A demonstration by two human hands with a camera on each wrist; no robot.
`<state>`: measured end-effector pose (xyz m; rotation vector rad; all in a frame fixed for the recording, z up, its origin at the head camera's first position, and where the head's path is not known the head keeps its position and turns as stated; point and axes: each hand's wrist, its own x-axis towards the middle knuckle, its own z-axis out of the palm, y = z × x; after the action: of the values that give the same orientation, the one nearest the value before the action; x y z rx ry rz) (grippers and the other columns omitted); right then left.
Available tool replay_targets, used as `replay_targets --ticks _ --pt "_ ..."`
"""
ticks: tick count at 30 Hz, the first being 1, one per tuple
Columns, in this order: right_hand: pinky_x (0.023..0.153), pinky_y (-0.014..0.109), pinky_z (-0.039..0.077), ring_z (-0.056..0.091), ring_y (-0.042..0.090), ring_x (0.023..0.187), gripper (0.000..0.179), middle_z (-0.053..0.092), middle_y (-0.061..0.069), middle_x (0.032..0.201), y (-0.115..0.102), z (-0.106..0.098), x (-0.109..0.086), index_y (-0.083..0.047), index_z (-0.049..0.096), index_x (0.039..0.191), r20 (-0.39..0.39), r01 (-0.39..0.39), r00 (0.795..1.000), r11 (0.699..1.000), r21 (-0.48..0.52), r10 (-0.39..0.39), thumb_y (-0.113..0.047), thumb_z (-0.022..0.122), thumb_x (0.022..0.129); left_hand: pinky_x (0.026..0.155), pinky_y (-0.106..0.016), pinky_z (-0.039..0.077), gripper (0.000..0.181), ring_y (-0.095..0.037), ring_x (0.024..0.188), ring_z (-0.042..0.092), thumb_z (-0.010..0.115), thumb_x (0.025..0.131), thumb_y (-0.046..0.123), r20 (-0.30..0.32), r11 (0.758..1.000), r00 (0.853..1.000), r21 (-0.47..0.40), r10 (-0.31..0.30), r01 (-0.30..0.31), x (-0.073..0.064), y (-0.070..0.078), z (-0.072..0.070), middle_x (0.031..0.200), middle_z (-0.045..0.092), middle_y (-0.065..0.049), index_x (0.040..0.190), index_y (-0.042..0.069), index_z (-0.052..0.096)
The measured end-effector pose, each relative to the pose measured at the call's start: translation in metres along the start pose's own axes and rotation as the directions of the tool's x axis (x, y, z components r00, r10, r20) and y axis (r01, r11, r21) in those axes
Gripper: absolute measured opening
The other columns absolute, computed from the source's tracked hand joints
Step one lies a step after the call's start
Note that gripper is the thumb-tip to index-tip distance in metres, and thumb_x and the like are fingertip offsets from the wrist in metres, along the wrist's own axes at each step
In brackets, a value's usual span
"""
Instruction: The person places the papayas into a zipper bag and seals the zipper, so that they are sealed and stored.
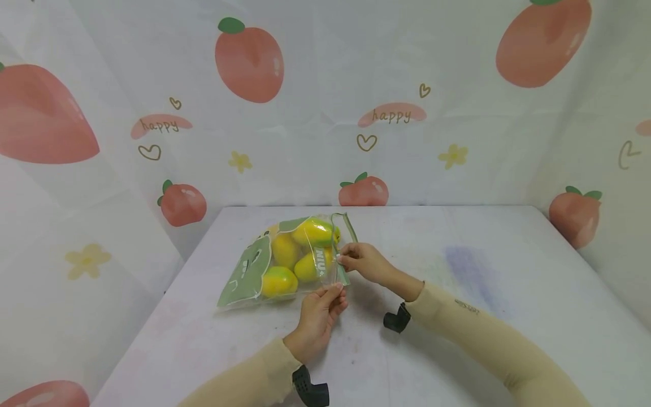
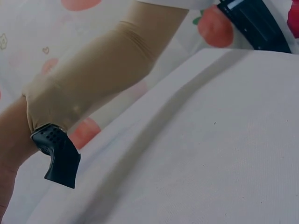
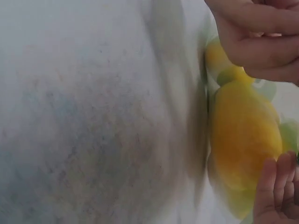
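Observation:
A clear zip bag (image 1: 244,280) with green printing lies on the table, holding several yellow-green mangoes (image 1: 280,281). Its open end faces right, edged by a green strip (image 1: 351,228). My left hand (image 1: 317,316) pinches the near corner of that end between thumb and index finger. Farther along the same edge, my right hand (image 1: 368,263) pinches the strip with thumb and fingertips. In the right wrist view, a mango (image 3: 245,135) shows large through the plastic, with fingers of both hands at the right border. The left wrist view misses the bag.
The white table (image 1: 437,362) has a faint bluish stain (image 1: 470,274) on the right. A fruit-printed cloth (image 1: 315,141) hangs behind and along the sides. Black wrist cameras (image 1: 396,319) hang beneath both wrists. A dark object (image 2: 257,23) appears at the left wrist view's upper right.

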<state>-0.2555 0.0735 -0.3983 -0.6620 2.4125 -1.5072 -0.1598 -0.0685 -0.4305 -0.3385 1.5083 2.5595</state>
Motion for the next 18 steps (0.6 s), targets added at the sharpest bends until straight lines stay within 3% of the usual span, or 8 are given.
replay_targets --ticks 12,18 --pt "0.082 0.038 0.059 0.07 0.02 0.082 0.028 0.069 0.016 0.094 0.009 -0.008 0.018 0.009 0.063 0.107 -0.048 0.028 0.999 0.995 0.092 -0.024 -0.017 0.058 0.097 0.068 -0.017 0.057 0.01 -0.006 0.067 0.06 0.062 0.094 0.009 0.02 0.998 1.0 0.057 0.017 -0.018 -0.005 -0.002 -0.003 0.076 0.064 0.0 0.089 0.001 0.065" --pt "0.086 0.038 0.058 0.069 0.023 0.088 0.03 0.068 0.022 0.103 0.021 -0.024 0.033 0.01 0.061 0.114 -0.13 -0.039 0.99 0.994 0.106 0.052 -0.015 0.057 0.098 0.068 -0.017 0.057 0.008 -0.005 0.068 0.06 0.061 0.094 0.008 0.08 0.993 0.996 0.113 -0.039 0.03 -0.014 -0.011 -0.003 0.076 0.062 0.0 0.09 0.001 0.063"
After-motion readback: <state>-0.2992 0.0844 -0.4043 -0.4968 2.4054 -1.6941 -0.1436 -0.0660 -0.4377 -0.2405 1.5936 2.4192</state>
